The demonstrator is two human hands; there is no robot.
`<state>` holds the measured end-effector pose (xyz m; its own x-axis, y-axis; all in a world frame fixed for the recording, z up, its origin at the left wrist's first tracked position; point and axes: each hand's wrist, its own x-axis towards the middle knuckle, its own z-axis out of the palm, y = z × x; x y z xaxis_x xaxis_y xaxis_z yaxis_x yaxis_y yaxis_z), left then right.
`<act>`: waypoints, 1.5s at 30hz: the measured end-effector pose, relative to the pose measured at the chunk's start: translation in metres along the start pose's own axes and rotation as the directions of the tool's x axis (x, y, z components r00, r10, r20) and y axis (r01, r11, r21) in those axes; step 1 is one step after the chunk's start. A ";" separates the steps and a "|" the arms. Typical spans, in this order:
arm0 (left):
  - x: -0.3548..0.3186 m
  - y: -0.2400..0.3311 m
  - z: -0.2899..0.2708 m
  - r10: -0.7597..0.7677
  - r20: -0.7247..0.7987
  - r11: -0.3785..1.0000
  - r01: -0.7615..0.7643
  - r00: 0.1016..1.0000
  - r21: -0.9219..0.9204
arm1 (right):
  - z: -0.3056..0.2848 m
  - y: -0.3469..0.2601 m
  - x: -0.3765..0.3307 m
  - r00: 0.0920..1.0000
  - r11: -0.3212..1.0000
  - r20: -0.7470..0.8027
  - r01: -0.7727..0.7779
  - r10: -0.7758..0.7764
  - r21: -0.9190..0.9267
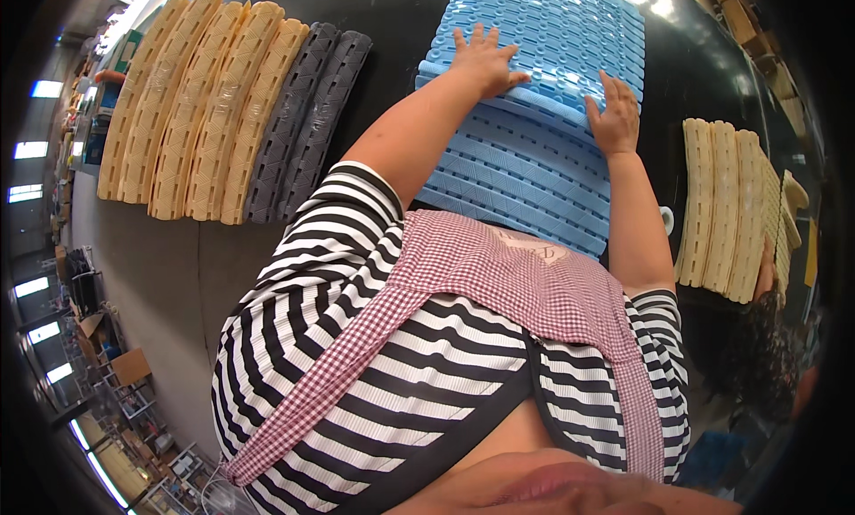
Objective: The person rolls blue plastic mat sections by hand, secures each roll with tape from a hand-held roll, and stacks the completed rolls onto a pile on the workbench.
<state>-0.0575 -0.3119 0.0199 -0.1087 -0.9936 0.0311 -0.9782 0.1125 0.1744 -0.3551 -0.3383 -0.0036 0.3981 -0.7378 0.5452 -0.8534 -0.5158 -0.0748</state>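
In front of me lies a light blue plastic mat (pixel 543 34), its far part covered in shiny raised loops and slots. Nearer my body, more blue slotted panels (pixel 521 176) with a fine textured face lie against my apron. My left hand (pixel 485 65) rests flat with spread fingers on the near edge of the looped part. At that part's right edge is my right hand (pixel 614 118), fingers stretched out and pointing away from me. Neither hand grips anything. How the blue layers join beneath my hands cannot be made out.
Left on the black tabletop (pixel 392 25) stands a row of tan slotted panels (pixel 191 105) beside dark grey ones (pixel 312 114). Cream panels (pixel 721 212) stand at the right, with another person's hand (pixel 766 265) and dark hair (pixel 761 355) close by.
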 end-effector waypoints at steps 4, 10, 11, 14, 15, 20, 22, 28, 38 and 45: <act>0.011 0.003 -0.005 -0.062 0.032 0.998 0.062 0.998 0.004 | -0.019 -0.038 -0.021 0.997 0.992 -0.074 0.039 -0.030 0.123; -0.004 -0.011 0.002 0.124 -0.277 0.922 -0.214 0.953 -0.324 | -0.025 -0.052 -0.056 0.997 0.985 0.078 0.006 -0.020 0.174; -0.017 -0.004 -0.007 0.125 -0.239 0.925 -0.200 0.963 -0.323 | -0.023 -0.046 -0.051 0.994 0.981 0.107 -0.009 -0.012 0.193; -0.051 -0.014 0.006 0.323 -0.381 0.899 -0.407 0.866 -0.163 | -0.022 -0.038 -0.039 0.993 0.972 0.115 -0.005 -0.022 0.233; -0.058 -0.012 0.007 0.343 -0.380 0.908 -0.407 0.859 -0.100 | -0.023 -0.036 -0.037 0.993 0.971 0.115 0.003 -0.031 0.238; -0.055 -0.008 0.001 0.333 -0.253 0.940 -0.340 0.908 0.016 | -0.023 -0.027 -0.016 0.991 0.957 0.000 0.131 -0.136 0.260; -0.045 -0.010 -0.006 0.364 -0.281 0.928 -0.372 0.888 0.025 | -0.031 -0.029 -0.011 0.987 0.961 0.028 0.149 -0.160 0.232; -0.144 0.016 -0.013 0.365 -0.285 0.912 -0.403 0.886 -0.084 | -0.095 -0.062 -0.084 0.980 0.962 0.097 0.151 -0.176 0.226; -0.228 -0.036 0.002 -0.235 -0.162 0.905 0.155 0.958 -0.396 | -0.095 -0.060 -0.186 0.879 0.802 0.252 -0.475 0.406 0.362; -0.249 -0.006 0.004 -0.475 -0.087 0.625 0.267 0.875 -0.734 | -0.101 -0.088 -0.176 0.745 0.629 0.265 -0.662 0.612 0.408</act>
<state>-0.0253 -0.0650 0.0067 0.3854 -0.9223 0.0299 -0.5106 -0.1862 0.8394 -0.3838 -0.1194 -0.0087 -0.1361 -0.9809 0.1392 -0.6629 -0.0142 -0.7486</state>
